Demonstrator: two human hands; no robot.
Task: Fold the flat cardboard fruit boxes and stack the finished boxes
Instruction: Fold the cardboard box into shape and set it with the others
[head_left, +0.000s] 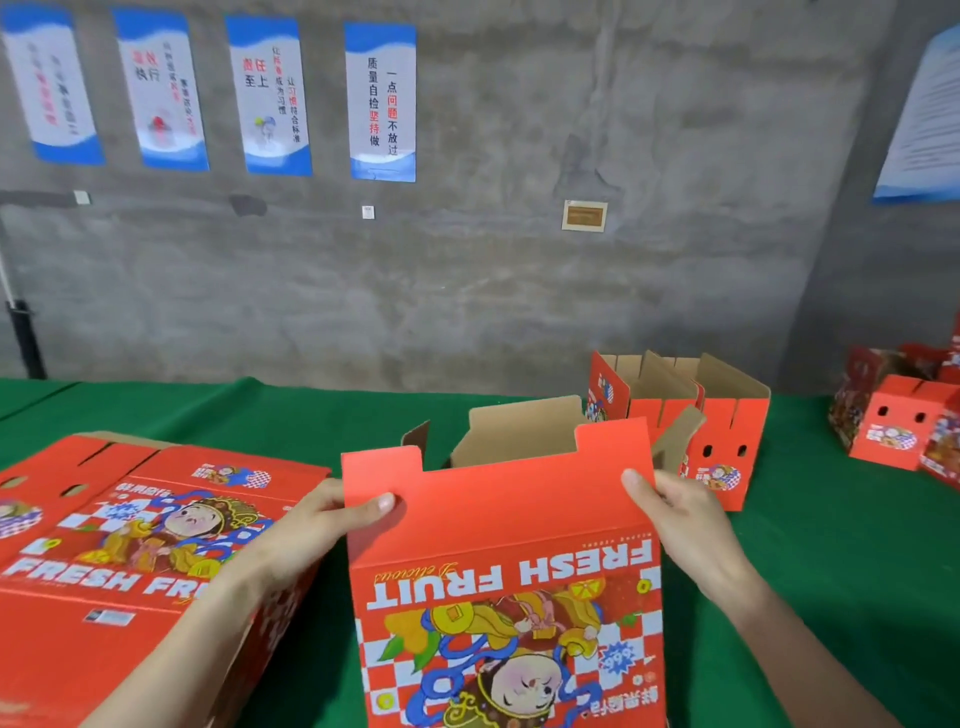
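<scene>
Wall: bare grey concrete wall (519, 291) straight ahead of me, with a row of four blue-and-white posters (382, 101) bearing Chinese text, a further pale sheet (924, 119) at the right edge and a small framed plaque (584, 215) lower down.
Pole: a dark pole (23, 338) stands at the far left, in front of the wall.
Counter: the counter (831, 571) is covered in green cloth and runs across the whole view.
Fruit box: the red fruit box (498, 597) stands upright on the counter right in front of me, between my arms, top open. Its print faces me upside down, "FRESH FRUIT" above a cartoon figure on red-and-white checks.
Near flap: the near flap (493, 483) stands up, plain red, notched at both top corners; brown inner flaps show behind it.
Left hand: my left hand (317, 525) grips the left edge of that flap, thumb (382, 503) laid on the red face, the other fingers hidden behind.
Right hand: my right hand (685, 525) grips the right edge the same way, thumb (636, 483) on the front.
Hands: well apart, one at each side of the flap, both clamped on it.
Flat boxes: a pile of flat boxes (130, 545) lies on the counter to my left, print up; my left forearm passes over its right end.
Open boxes: two open boxes (727, 431) with brown insides stand side by side behind and to the right of the fruit box; I cannot tell if they touch it.
Closed boxes: a cluster of closed boxes (904, 426) sits at the far right, cut off by the frame.
</scene>
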